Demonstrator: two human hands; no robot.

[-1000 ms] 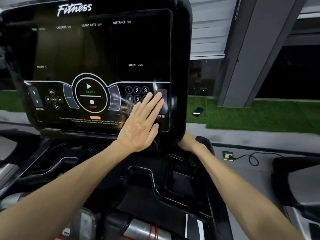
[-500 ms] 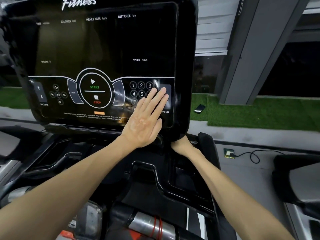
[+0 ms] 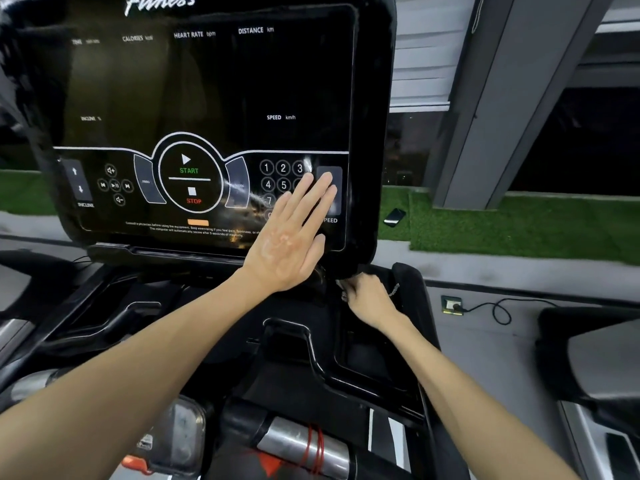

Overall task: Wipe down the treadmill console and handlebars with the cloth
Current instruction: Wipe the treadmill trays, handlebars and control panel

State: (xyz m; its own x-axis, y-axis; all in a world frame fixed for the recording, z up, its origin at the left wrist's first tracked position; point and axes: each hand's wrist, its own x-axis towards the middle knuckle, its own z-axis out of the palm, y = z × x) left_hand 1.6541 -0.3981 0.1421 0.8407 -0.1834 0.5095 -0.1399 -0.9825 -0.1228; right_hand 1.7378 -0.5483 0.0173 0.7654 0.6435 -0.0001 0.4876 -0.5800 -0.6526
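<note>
Right hand [image 3: 369,299] has slid out below the console's [image 3: 367,133] lower-right corner, fingers curled, contents unclear; left hand [image 3: 291,244] presses flat, fingers straight, on the keypad [image 3: 282,168]; cloth unseen; handlebar [image 3: 412,289] lies just right of the right hand, the nearer 1.

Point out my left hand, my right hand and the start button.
left hand [image 3: 291,240], head view, back of the hand.
right hand [image 3: 372,301], head view, back of the hand.
START button [image 3: 188,165], head view, between the triangle and the green word.
</note>
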